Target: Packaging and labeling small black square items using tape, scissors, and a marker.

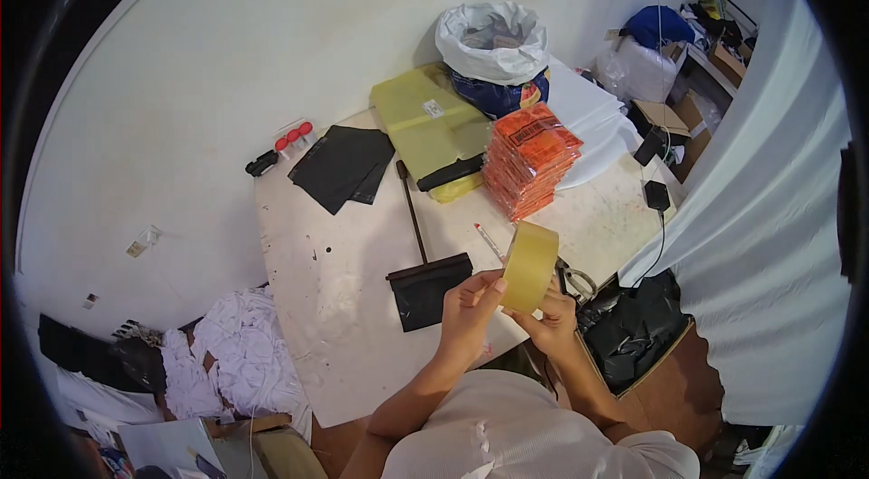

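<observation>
A wide roll of yellowish-tan packing tape (pixel 532 266) is up in front of me, over the near edge of the table. My left hand (pixel 468 300) pinches its left edge between thumb and fingers. From below and to the right, my right hand (pixel 550 320) grips the same roll; its fingers are partly hidden behind it. Just left of my hands lies a black flat piece (pixel 432 291) with a dark rod (pixel 413 215) reaching away from it. Scissors (pixel 577 282) lie behind my right hand, and a white marker-like stick (pixel 490 242) is beyond the roll.
On the white table (pixel 344 325) stand a stack of orange plastic-wrapped packets (pixel 529 162), yellow-green folded plastic (pixel 421 112), black sheets (pixel 339 167) and a white-lined bag (pixel 491 53). A box of black bags (pixel 634 334) sits right, below a hanging white curtain (pixel 760 234).
</observation>
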Demonstrator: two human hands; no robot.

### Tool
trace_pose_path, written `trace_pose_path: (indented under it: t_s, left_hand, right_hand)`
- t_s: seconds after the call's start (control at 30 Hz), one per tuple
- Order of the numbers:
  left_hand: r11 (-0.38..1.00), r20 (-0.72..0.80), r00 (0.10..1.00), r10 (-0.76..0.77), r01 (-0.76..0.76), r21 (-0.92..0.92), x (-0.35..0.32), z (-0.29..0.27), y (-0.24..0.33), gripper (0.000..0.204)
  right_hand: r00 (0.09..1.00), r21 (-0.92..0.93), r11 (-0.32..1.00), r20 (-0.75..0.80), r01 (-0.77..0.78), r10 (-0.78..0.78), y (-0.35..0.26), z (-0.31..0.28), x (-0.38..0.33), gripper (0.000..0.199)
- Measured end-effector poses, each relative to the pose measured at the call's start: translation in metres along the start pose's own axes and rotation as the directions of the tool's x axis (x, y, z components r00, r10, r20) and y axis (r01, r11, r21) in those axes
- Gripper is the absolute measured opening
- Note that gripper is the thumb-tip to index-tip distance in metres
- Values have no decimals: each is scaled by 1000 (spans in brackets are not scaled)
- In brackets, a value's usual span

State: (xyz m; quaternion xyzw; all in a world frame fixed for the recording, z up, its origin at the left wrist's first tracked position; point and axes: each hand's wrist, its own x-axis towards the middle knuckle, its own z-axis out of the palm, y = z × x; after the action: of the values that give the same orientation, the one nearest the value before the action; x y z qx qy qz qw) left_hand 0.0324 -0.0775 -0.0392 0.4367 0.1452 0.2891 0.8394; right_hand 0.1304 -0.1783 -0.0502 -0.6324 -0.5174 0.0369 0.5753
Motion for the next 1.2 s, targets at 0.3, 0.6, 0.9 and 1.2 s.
trace_pose_path:
  t_s: [0.3,0.6,0.9,1.2]
  left_hand:
    - [989,67,995,-68,59,134,14,-15,-16,20]
    - [655,281,866,414,-498,569,25,-26,10,22]
    - [370,520,693,500,-714,595,28,-34,48,12]
    - [129,631,523,572,-818,561,32,-34,37,12]
  right_hand:
    - [1000,-99,995,-11,-2,1,5,-2,-7,21]
    - [991,57,993,87,-107,101,0,-4,-1,25]
    - [967,125,984,237,-128,95,-1,-5,3,25]
    - [943,205,970,326,-134,61,3,-7,-19,21]
